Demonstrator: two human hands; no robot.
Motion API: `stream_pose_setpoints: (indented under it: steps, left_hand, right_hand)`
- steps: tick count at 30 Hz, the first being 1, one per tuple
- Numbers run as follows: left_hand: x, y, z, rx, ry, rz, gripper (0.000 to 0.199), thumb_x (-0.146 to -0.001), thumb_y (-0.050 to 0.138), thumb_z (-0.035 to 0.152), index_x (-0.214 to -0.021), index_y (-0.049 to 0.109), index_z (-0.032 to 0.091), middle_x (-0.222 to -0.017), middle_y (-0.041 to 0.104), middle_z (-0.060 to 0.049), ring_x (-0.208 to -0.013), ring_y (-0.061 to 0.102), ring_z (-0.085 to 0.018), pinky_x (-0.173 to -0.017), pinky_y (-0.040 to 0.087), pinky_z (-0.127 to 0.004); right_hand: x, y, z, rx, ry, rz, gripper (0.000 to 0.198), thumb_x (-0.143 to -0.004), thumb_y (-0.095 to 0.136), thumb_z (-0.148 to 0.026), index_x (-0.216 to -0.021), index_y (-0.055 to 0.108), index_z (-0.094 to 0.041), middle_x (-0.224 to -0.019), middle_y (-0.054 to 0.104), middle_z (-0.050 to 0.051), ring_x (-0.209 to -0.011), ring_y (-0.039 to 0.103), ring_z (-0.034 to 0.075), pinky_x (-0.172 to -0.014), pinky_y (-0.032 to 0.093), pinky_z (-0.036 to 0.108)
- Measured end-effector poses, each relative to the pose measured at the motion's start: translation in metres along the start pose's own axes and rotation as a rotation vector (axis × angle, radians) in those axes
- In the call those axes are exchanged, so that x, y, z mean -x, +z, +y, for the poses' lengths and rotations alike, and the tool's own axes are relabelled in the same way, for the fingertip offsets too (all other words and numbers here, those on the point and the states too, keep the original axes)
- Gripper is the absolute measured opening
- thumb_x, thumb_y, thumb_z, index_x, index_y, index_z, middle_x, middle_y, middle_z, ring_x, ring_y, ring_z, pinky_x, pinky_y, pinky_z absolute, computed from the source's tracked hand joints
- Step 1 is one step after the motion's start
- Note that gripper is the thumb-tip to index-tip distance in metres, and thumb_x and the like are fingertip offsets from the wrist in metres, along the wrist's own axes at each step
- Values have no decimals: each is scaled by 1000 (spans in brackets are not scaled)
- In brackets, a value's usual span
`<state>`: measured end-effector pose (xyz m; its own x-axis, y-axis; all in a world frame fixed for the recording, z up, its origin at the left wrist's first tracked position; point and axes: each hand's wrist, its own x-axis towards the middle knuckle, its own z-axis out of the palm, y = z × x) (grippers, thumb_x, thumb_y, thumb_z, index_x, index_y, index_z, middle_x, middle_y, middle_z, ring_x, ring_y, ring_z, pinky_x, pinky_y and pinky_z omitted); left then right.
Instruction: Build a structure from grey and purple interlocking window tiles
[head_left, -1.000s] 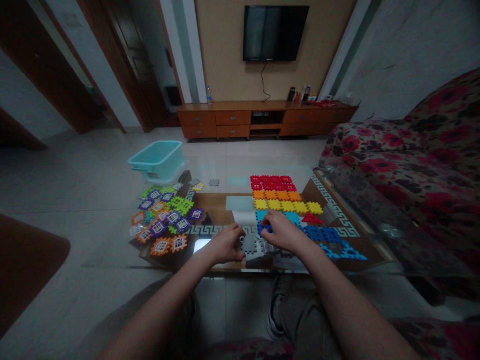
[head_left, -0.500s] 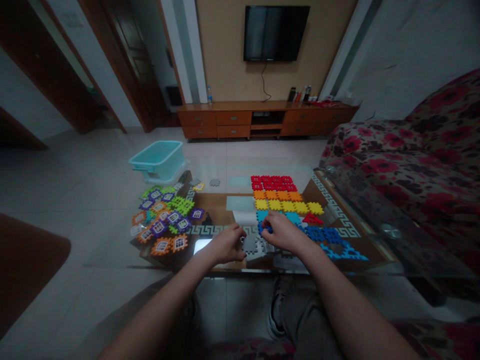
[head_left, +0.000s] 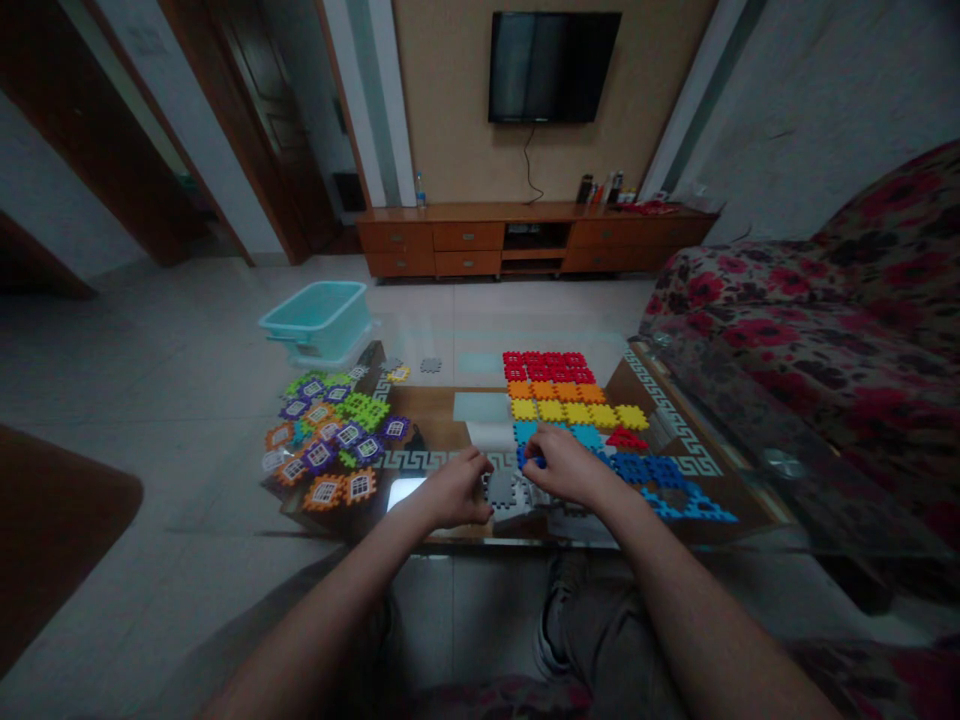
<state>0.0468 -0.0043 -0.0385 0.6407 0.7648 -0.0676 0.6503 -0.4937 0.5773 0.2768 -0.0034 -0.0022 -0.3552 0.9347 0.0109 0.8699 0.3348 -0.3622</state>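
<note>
My left hand [head_left: 459,490] has its fingers and thumb curled around the left edge of a grey interlocking tile [head_left: 503,490] near the table's front edge. My right hand [head_left: 564,464] is bent over the tiles to the right, its fingertips closed together by a dark blue tile [head_left: 520,456]; what they hold, if anything, is hidden. Another greyish tile under the right hand is partly covered. Behind it lie light blue tiles [head_left: 586,436], then a yellow row [head_left: 576,414], an orange row [head_left: 555,391] and red tiles [head_left: 547,367]. More blue tiles [head_left: 637,467] lie beyond the right wrist.
Purple, green and orange tiles [head_left: 330,440] are heaped at the table's left. A turquoise bin [head_left: 322,320] stands behind them. A red triangular piece [head_left: 626,439] lies right of the blue tiles. A bright white rectangle [head_left: 405,491] shows beside my left forearm. A flowered sofa [head_left: 757,330] borders the right.
Both hands stay in nearly the same places and poses. The whole view has shifted very slightly; no tile has visibly moved.
</note>
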Motion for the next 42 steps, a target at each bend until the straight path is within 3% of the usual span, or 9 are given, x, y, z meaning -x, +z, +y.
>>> stream_pose_setpoints:
  steps: [42]
  left_hand:
    - [-1,2,-2,10,28,18,41,-67,73,31,-102,55,19,-110,55,-7,-99,58,-24,-84,48,-34]
  right_hand:
    - [0,-3,-3,43,33,-62,18,-78,57,-23,-83,73,-15,-88,69,11,-83,62,22,-74,39,27]
